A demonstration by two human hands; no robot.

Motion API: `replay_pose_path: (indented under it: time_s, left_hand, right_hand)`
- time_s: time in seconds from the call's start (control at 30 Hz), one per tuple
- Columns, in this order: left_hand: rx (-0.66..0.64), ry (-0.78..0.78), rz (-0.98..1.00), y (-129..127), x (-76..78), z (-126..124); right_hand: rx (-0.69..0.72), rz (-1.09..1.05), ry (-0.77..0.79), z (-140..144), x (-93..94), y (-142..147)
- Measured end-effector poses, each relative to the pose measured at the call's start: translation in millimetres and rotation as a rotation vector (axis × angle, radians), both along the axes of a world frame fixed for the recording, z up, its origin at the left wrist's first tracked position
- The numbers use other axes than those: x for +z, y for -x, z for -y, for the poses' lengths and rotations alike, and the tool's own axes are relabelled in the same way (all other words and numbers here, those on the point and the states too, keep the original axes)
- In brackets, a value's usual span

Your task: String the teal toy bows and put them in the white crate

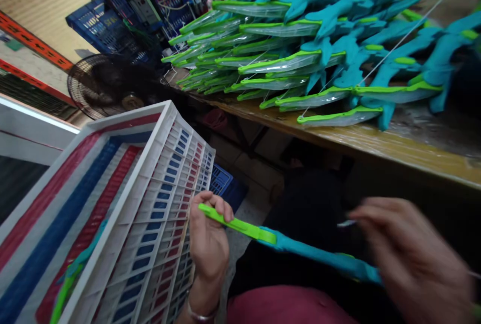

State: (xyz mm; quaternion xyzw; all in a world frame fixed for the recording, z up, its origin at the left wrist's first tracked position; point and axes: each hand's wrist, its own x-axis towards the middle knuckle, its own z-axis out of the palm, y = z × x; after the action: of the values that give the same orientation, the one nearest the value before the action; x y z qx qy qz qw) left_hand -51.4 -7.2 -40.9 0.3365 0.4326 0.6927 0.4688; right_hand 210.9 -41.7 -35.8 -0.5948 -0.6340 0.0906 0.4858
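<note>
My left hand (208,236) grips the green blade end of a toy knife (285,246) with a teal handle, held low over my lap. My right hand (411,259), blurred, is at the teal handle end and pinches a small pale sliver near its fingertips; what that sliver is I cannot tell. A big pile of the same green-and-teal knives in clear sleeves (300,48) lies on the wooden table (376,143) ahead.
A white lattice crate (150,203) lined with a red, white and blue striped sack stands at my left, with one green-teal piece (71,274) inside. A black fan (99,86) and blue crates (108,25) sit at the back left. A thin string (409,30) crosses the pile.
</note>
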Motion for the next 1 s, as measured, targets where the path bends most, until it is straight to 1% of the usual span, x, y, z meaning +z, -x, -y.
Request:
replay_pose_path:
  time_s: [0.07,0.1,0.17,0.2,0.27,0.37,0.47,0.53,0.73,0.87,1.0]
  left_hand:
    - [-0.069,-0.113,-0.007,-12.3,14.7,9.5]
    - [-0.107,-0.138,0.002,-16.4,20.4,13.7]
    - [-0.190,-0.152,0.061,-20.5,27.9,20.4]
    - [-0.223,-0.146,0.105,-20.9,29.9,23.1]
    - [-0.270,-0.128,0.194,-20.1,31.4,27.1]
    - [-0.295,-0.125,0.256,-18.9,31.6,31.0]
    - [-0.301,-0.132,0.276,-19.9,32.9,33.2]
    - [-0.303,-0.125,0.289,-21.1,34.1,34.1]
    - [-0.262,-0.107,0.299,-23.3,34.8,36.7]
    - [-0.268,-0.087,0.305,-22.9,35.6,38.1]
    - [-0.279,-0.080,0.288,-21.4,35.0,39.5]
  right_hand:
    - [0.274,-0.118,-0.022,-12.5,18.2,36.4]
    - [0.382,-0.178,-0.037,-17.0,28.5,53.8]
    - [0.516,-0.259,-0.070,-21.6,46.9,81.6]
    - [0.557,-0.277,-0.074,-21.7,53.5,91.2]
    - [0.608,-0.279,-0.071,-18.9,59.7,102.6]
    - [0.645,-0.271,-0.069,-12.3,55.3,109.3]
    - [0.653,-0.280,-0.066,-8.3,47.8,115.2]
    - [0.653,-0.279,-0.059,-7.4,46.0,119.4]
    - [0.656,-0.245,-0.052,-3.6,49.1,123.6]
    - [0.651,-0.239,-0.051,-1.0,49.0,123.8]
    - [0.635,-0.227,-0.082,-2.7,49.9,126.6]
